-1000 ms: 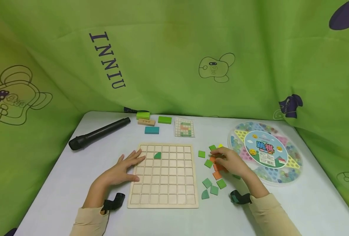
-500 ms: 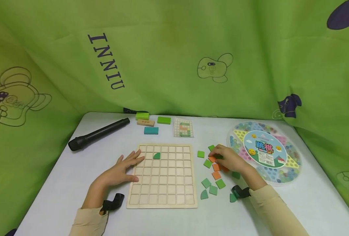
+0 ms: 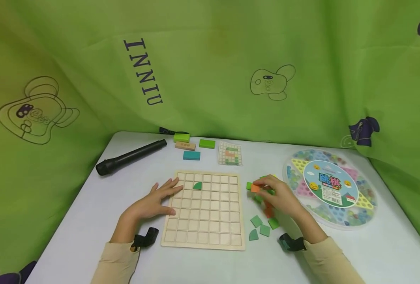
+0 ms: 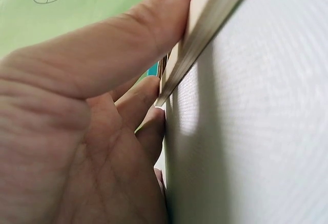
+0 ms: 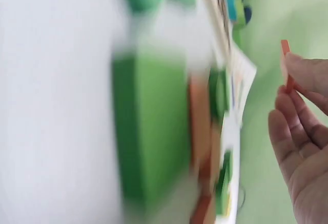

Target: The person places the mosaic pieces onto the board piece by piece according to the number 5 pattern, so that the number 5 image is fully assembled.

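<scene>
My right hand [image 3: 282, 198] pinches an orange square tile [image 3: 255, 188] between thumb and fingers, over the loose tiles right of the board. In the right wrist view this orange tile [image 5: 285, 49] shows edge-on, lifted off the table. My left hand [image 3: 149, 204] rests with spread fingers on the left edge of the wooden grid board [image 3: 205, 227]; its thumb [image 4: 138, 34] touches the board's side in the left wrist view. A dark green quarter-circle tile [image 3: 197, 185] lies in one cell of the board's second row. Several green tiles [image 3: 265, 230] and other orange ones lie near my right hand, partly hidden by it.
A printed pattern card [image 3: 230, 154] lies behind the board, beside several coloured blocks [image 3: 192, 156]. At the back left is a black microphone [image 3: 132, 157]. A round Chinese checkers box [image 3: 330, 183] stands close to the right of my right hand. A green cloth [image 3: 210, 86] hangs around the table.
My right hand has picked up an orange tile from the pile and raised it toward the board. The left hand has stayed on the board's edge. The head view has shifted slightly.
</scene>
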`<state>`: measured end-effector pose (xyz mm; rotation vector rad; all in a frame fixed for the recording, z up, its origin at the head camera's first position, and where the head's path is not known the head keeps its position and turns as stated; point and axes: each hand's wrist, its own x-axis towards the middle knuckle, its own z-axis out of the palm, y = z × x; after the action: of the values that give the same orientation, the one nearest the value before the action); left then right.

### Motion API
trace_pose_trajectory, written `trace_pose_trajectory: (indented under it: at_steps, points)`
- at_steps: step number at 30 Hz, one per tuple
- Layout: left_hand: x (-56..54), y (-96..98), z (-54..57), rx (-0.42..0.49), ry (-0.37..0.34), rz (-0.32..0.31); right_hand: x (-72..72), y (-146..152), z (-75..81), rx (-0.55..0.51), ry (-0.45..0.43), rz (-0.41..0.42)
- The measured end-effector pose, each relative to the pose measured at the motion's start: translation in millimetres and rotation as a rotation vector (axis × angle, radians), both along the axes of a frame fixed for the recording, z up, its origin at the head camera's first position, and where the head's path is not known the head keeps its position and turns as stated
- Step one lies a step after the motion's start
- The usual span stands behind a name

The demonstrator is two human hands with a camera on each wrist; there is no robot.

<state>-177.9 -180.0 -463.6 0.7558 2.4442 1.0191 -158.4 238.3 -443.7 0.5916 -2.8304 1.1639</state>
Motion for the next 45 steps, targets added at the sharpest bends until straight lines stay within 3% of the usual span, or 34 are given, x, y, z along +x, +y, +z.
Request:
trace_pose_trajectory:
  at_steps: [5, 10, 18, 23, 28, 40, 45]
  points:
    - [-3.1, 3.9, 3.0, 0.002, -0.007, 0.004, -1.1, -33.9, 5.9, -0.158, -0.032, 0.024]
    - [-3.9, 2.8, 2.9, -0.003, 0.001, -0.001, -8.5, -79.3, 9.4, -0.216, -0.079, 0.061]
    - [-1.0, -0.1, -0.6, -0.004, -0.002, 0.002, -27.2, -133.7, 1.0, -0.210, -0.224, 0.076]
    - [-0.6, 0.8, -0.1, -0.009, -0.002, -0.004, -33.8, -151.0, -4.5, -0.135, -0.304, 0.114]
    - [-0.5, 0.0, 0.5, -0.012, 0.011, -0.001, -33.3, -160.8, -7.1, -0.029, -0.292, 0.152]
    - [-1.0, 3.4, 2.9, -0.015, 0.011, 0.007, -31.4, -165.0, -10.7, 0.055, -0.189, 0.165]
    - [-0.5, 1.2, 1.1, -0.017, 0.010, 0.013, -31.7, -164.7, -12.0, 0.050, -0.194, 0.178]
